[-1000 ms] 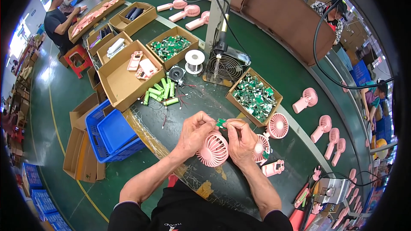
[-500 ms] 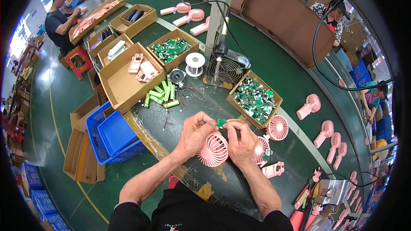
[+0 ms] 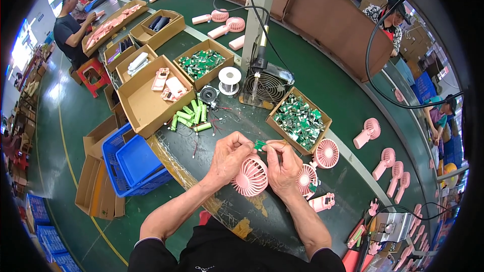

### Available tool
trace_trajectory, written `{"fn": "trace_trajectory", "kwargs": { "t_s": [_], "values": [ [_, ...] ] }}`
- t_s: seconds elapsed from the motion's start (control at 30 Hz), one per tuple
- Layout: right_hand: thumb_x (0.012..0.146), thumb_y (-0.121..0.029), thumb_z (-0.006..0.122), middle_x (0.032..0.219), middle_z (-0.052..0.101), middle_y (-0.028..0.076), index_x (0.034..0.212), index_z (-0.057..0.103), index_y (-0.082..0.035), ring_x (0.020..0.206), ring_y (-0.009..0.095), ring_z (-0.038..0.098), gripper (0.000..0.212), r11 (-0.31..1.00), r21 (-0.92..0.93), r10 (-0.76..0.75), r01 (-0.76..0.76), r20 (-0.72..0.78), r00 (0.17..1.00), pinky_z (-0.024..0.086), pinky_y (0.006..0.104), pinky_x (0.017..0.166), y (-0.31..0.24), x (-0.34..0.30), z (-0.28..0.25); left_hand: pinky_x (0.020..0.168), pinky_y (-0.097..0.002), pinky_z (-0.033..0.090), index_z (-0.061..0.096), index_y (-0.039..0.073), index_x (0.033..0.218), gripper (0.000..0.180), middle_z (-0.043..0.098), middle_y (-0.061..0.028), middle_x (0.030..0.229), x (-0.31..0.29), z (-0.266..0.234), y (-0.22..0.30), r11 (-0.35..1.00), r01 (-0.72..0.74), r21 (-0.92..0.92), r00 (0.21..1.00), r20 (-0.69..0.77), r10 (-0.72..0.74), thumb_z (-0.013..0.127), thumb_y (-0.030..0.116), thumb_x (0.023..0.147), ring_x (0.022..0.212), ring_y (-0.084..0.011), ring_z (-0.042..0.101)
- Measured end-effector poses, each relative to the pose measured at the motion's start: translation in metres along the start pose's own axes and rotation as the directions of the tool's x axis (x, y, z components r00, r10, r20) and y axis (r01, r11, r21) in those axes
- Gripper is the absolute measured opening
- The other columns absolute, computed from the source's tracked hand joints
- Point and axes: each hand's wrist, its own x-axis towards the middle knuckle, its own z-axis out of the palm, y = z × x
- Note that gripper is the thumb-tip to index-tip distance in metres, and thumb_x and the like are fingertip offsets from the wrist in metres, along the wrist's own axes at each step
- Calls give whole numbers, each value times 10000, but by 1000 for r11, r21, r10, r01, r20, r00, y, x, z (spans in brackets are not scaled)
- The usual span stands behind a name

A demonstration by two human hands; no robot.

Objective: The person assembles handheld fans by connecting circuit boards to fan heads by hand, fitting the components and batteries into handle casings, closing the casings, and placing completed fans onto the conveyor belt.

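Both my hands are closed at the middle of the dark bench. My left hand (image 3: pixel 230 158) pinches a small green circuit board (image 3: pixel 259 145) at its left side, and my right hand (image 3: pixel 283 165) pinches its right side. Right below them lies a pink handheld fan (image 3: pixel 249 176), its round grille showing between my wrists; whether my left fingers also press on it is hidden. Beside my right hand lie another pink fan (image 3: pixel 306 179) with a bit of green board at its edge, a further fan head (image 3: pixel 326 153) and a pink handle shell (image 3: pixel 321 202).
A box of circuit boards (image 3: pixel 298 121) stands beyond my right hand. A soldering iron (image 3: pixel 259 63) rests by a black fan grille (image 3: pixel 267 88), near a solder spool (image 3: pixel 229 79). Green battery cells (image 3: pixel 194 114) lie by an open carton (image 3: pixel 146 103). Pink fans (image 3: pixel 385 162) lie on the green conveyor (image 3: pixel 348 108).
The pink fans on the conveyor have shifted to the right and a little downward. My hands and the board stay almost in place.
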Motion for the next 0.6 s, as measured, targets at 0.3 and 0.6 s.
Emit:
{"fn": "trace_trajectory", "kwargs": {
  "t_s": [0.3, 0.6],
  "values": [
    [822, 80, 663, 859, 672, 156, 925, 594, 41, 739, 262, 682, 130, 998, -34, -49, 49, -3, 999, 536, 320, 649, 2, 14, 4, 642, -225, 510, 585, -29, 851, 72, 671, -77, 806, 14, -2, 1, 999, -38, -4, 999, -7, 38, 589, 28, 893, 710, -84, 614],
    [903, 8, 616, 793, 674, 105, 902, 587, 37, 674, 158, 659, 40, 995, -79, -58, 57, -16, 998, 522, 269, 617, 16, 35, 14, 645, -239, 518, 598, -48, 828, 69, 682, -111, 790, 43, -6, 8, 992, -80, 100, 996, -34, 84, 587, 19, 841, 713, -118, 642]
  ]
}}
